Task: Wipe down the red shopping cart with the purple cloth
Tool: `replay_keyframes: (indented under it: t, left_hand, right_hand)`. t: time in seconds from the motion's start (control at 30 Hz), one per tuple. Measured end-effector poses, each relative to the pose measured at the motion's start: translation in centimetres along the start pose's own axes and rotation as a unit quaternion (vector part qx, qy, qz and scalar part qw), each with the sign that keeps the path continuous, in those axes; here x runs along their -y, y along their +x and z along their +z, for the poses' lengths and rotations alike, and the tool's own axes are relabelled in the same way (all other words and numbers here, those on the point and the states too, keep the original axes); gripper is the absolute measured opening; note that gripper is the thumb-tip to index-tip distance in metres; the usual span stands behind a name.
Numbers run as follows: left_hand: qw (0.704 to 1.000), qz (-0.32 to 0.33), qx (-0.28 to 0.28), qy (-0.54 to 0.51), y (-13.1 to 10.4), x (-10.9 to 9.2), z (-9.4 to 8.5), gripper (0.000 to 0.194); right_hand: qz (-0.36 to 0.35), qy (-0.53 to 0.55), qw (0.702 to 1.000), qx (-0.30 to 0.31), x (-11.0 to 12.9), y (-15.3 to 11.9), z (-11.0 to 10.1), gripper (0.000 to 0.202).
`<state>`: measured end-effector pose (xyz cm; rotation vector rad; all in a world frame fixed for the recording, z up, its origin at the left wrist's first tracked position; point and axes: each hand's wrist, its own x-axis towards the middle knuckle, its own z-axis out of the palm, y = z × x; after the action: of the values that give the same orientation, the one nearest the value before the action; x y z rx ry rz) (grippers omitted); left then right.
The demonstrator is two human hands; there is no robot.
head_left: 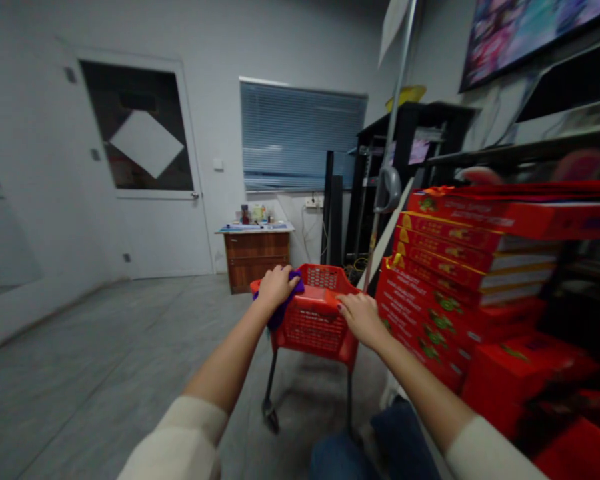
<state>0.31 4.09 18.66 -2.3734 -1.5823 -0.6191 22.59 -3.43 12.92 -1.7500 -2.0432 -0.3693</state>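
Observation:
A small red plastic shopping cart [315, 328] on dark legs with wheels stands in front of me. My left hand [276, 288] is closed on a purple cloth [281, 313], pressed on the cart's left rim, and part of the cloth hangs down its side. On the right, my right hand [361, 316] rests at the cart's near right edge by the handle, its fingers reaching onto the red plastic; whether they grip it is hard to tell.
Red boxes [430, 313] are stacked close on the right. Behind the cart stand a wooden cabinet [258, 257] with small items on top and a black rack [405, 133]. A metal pole [400, 87] leans there. A white door [165, 233] is at the left.

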Motion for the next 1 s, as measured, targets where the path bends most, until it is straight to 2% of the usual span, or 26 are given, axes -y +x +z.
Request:
replay_keyframes:
  t: [0.07, 0.13, 0.2, 0.23, 0.3, 0.4, 0.47, 0.53, 0.67, 0.73, 0.8, 0.93, 1.0]
  left_hand:
    - [1.000, 0.023, 0.002, 0.003, -0.2, -1.8, 0.1, 0.035]
    - [0.995, 0.101, -0.003, -0.001, -0.7, -4.0, 0.2, 0.035]
    - [0.988, 0.153, -0.003, -0.003, -1.3, -5.1, 0.2, 0.035]
    - [0.987, 0.160, 0.003, -0.003, -1.4, -5.0, 0.0, 0.035]
    - [0.991, 0.130, 0.024, 0.004, -1.3, -3.1, -0.5, 0.034]
    - [0.998, 0.016, 0.053, 0.017, -0.6, 0.9, -1.3, 0.034]
    - [0.998, -0.031, 0.051, 0.021, -0.5, 2.1, -1.4, 0.035]
    - [0.999, -0.023, 0.034, 0.026, -0.9, 0.8, -1.0, 0.034]
    - [0.996, 0.088, -0.007, 0.031, -2.5, -4.7, 0.2, 0.034]
    - [0.992, 0.122, -0.007, 0.020, -2.8, -5.8, 0.3, 0.034]
    - [0.994, 0.104, 0.012, 0.006, -2.5, -4.8, -0.2, 0.034]
    - [0.999, -0.019, 0.049, 0.007, -1.1, 0.0, -1.1, 0.034]
    - [0.997, -0.060, 0.047, 0.017, -0.9, 0.9, -1.0, 0.035]
  right_hand:
    - [0.001, -0.006, 1.000, -0.005, 0.7, 0.1, 0.0, 0.038]
    - [0.009, -0.020, 1.000, 0.002, 1.3, 0.3, -0.3, 0.037]
    - [0.003, -0.027, 0.999, 0.025, 1.4, 0.5, -0.8, 0.035]
    - [-0.010, -0.023, 0.999, 0.038, 1.2, 0.5, -1.1, 0.036]
    - [-0.044, -0.001, 0.998, 0.053, 0.3, 0.7, -1.6, 0.038]
    - [-0.080, 0.036, 0.995, 0.049, -1.1, 0.8, -1.7, 0.040]
    - [-0.084, 0.044, 0.995, 0.041, -1.3, 0.8, -1.1, 0.039]
    - [-0.076, 0.046, 0.996, 0.022, -1.1, 0.9, -0.5, 0.038]
    - [-0.058, 0.043, 0.997, 0.005, -0.3, 1.0, 0.2, 0.033]
    - [-0.057, 0.042, 0.997, 0.015, -0.5, 1.0, 0.0, 0.032]
    - [-0.067, 0.047, 0.996, 0.021, -0.9, 0.8, -0.2, 0.032]
    - [-0.073, 0.039, 0.996, 0.028, -1.0, 0.2, -0.5, 0.035]
    - [-0.054, 0.018, 0.998, 0.026, -0.1, -0.1, -0.5, 0.035]
